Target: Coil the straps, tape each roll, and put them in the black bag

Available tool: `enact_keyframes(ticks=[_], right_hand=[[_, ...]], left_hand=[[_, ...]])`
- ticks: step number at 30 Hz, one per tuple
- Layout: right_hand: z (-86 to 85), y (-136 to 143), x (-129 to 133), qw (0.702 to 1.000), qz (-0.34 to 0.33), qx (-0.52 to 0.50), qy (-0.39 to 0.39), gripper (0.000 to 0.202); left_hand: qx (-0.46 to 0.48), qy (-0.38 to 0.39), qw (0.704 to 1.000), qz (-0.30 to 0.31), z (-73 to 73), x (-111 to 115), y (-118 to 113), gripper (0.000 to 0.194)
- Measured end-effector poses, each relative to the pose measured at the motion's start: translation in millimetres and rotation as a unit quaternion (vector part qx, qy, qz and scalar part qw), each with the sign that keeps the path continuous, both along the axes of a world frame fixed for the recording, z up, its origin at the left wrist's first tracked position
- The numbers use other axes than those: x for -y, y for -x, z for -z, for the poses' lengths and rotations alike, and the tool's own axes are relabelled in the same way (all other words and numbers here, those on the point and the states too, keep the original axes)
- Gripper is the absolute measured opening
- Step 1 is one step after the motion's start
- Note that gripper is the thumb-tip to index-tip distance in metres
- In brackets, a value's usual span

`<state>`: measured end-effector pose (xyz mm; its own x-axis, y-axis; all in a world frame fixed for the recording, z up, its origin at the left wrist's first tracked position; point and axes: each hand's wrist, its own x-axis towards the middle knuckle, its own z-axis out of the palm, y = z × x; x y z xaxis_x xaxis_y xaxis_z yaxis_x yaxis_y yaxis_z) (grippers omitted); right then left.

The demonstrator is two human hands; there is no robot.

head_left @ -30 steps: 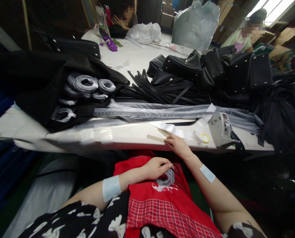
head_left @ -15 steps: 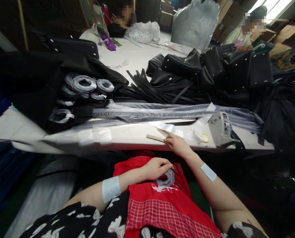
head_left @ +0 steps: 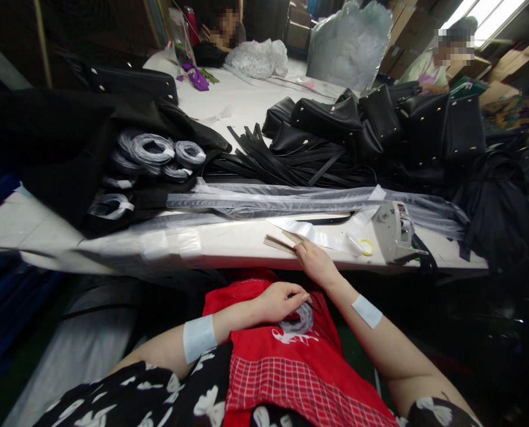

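Low over the red apron (head_left: 286, 367), my left hand (head_left: 284, 301) is closed around a plastic-wrapped coil (head_left: 300, 321); its fingertips rest on the coil's upper side. My right hand (head_left: 314, 261) is at the front edge of the white table (head_left: 229, 243). Its fingers pinch the near end of a thin, flat beige strip (head_left: 279, 243), which points left over the tabletop. A second thin piece seems to lie against the strip. Just behind are a white ribbon-like band (head_left: 300, 228) and a yellow ring (head_left: 366, 247).
A tape dispenser (head_left: 393, 231) stands right of my right hand. Long plastic-wrapped strips (head_left: 264, 198) cross the table. Several wrapped coils (head_left: 151, 148) lie on black material at left. Black straps (head_left: 286, 157) and black bags (head_left: 380, 118) are piled behind. A person (head_left: 437, 65) is at far right.
My right hand has shifted slightly left, and the beige strip's outer end has tilted up, showing two layers. My left hand and the coil have stayed in place.
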<state>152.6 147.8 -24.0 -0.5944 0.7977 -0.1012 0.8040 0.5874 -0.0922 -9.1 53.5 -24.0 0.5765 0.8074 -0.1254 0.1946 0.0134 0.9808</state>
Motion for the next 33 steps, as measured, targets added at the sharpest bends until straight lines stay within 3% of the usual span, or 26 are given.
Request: enact_keyframes(ticks=[6, 10, 13, 16, 19, 21, 23, 26, 33], right_hand=[[8.2, 12.0, -8.8, 0.999, 0.041, -0.026, -0.024, 0.019], [-4.5, 11.8, -17.1, 0.991, 0.1, -0.066, -0.051, 0.022], [-37.4, 0.9, -0.4, 0.979, 0.127, -0.151, -0.051, 0.029], [-85.1, -12.4, 39.4, 0.966, 0.095, -0.242, 0.015, 0.028], [-126.9, -19.8, 80.5, 0.982, 0.056, -0.137, 0.114, 0.026], [-141.3, -20.2, 98.7, 0.988, 0.029, -0.041, 0.144, 0.032], [-143.6, -18.4, 108.6, 0.991, 0.019, 0.022, 0.131, 0.033], [-134.0, -13.7, 112.9, 0.993, 0.025, 0.059, 0.102, 0.033], [-122.9, -4.0, 112.2, 0.994, 0.002, 0.036, 0.104, 0.031]], left_hand=[[-0.005, -0.001, 1.0, 0.001, -0.6, 1.7, 0.4, 0.034], [-0.008, 0.008, 1.0, -0.005, -1.5, 2.6, 2.4, 0.035], [-0.016, 0.022, 1.0, -0.013, -5.6, 2.5, 6.7, 0.037], [-0.031, 0.032, 0.999, -0.031, -9.9, 2.1, 10.1, 0.04], [-0.037, 0.076, 0.995, -0.053, -9.0, 1.4, 8.8, 0.046], [-0.038, 0.106, 0.992, -0.062, -6.3, 0.9, 5.7, 0.049], [-0.041, 0.108, 0.991, -0.069, -4.6, 0.3, 2.5, 0.051], [-0.057, 0.085, 0.992, -0.071, -7.4, -0.4, -0.5, 0.048], [-0.101, 0.04, 0.992, -0.07, -17.5, 2.2, -1.8, 0.044]])
